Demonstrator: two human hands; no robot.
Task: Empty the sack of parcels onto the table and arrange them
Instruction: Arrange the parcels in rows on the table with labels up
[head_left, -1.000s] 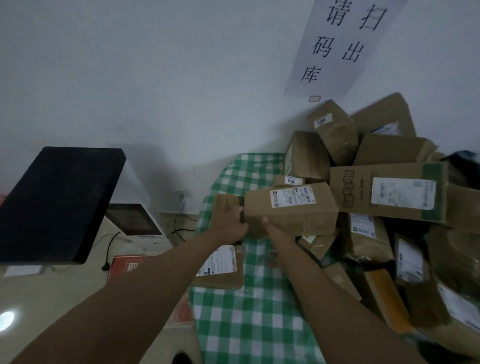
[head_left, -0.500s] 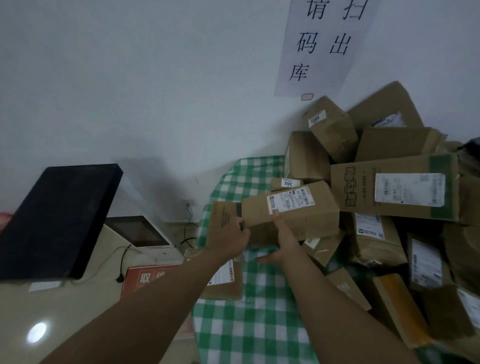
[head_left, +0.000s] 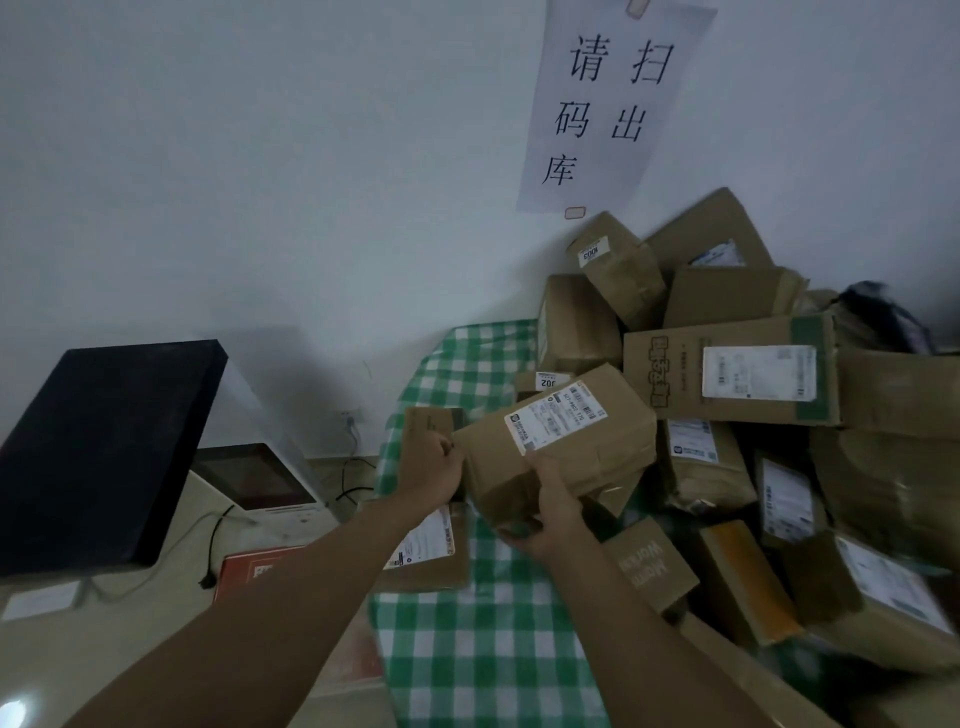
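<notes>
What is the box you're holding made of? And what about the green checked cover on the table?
The box in both hands looks like brown cardboard, matte, with creased edges and a white paper label stuck on. The checked cover looks like thin cloth or plastic sheeting; it drapes over the table edge, but the dim picture leaves that open.

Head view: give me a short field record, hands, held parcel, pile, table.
left hand: curled at the held box's left end
right hand: grips the box's lower front edge from below
held box: brown carton, white label up, tilted, above the cloth
pile: cartons heaped on the right against the wall
table: green checked cloth, partly bare in front
flat parcel: lies under the left forearm
</notes>
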